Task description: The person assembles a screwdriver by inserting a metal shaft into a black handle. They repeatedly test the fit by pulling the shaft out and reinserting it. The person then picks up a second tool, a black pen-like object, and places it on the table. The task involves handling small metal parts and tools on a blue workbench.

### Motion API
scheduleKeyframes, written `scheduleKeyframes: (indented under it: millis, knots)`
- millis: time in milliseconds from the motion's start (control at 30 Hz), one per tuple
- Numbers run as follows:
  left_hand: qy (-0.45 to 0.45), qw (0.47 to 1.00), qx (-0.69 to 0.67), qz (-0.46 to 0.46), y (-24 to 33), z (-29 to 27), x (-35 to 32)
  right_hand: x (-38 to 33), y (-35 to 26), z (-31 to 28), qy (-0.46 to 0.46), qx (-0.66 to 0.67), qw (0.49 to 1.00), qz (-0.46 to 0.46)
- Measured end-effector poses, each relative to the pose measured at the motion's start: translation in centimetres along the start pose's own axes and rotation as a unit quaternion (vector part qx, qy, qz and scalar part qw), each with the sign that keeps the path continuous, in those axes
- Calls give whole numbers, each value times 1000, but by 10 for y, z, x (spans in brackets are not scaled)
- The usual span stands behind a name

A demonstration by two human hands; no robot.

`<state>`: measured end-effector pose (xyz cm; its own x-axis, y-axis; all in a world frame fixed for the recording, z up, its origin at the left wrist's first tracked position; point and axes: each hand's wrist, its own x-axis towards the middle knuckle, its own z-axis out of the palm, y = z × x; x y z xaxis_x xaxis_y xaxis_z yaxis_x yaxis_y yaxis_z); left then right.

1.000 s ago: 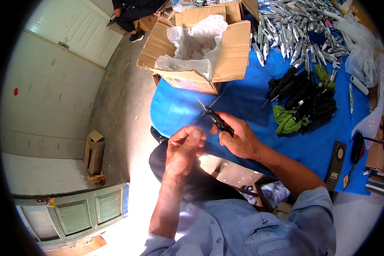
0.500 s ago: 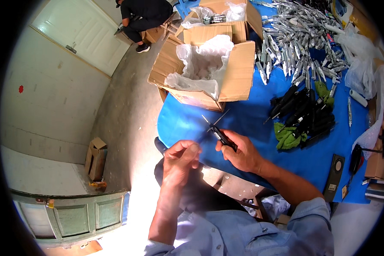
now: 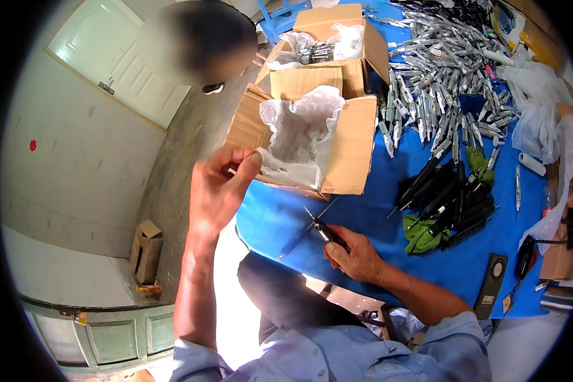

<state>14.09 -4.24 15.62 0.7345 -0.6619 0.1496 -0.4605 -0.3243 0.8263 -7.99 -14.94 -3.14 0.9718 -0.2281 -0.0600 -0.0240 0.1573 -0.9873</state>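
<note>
A small black tool is gripped in the closed right hand over the blue table. The left hand is raised with fingertips pinched together beside the open cardboard box.

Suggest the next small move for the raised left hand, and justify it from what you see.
Probably dip the left hand into the plastic-lined cardboard box: its fingers already touch the liner's edge, while the right hand holds a black-handled tool over the blue table.
</note>
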Motion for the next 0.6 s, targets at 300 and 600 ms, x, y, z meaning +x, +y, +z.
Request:
scheduleKeyframes:
  millis: [300, 600]
  knots:
    - [-37, 969, 233, 70, -1, 37, 76, 2, 1, -7, 7, 19, 1000, 22]
    - [-124, 962, 232, 78, -16, 40, 106, 2, -2, -10, -16, 0, 1000, -2]
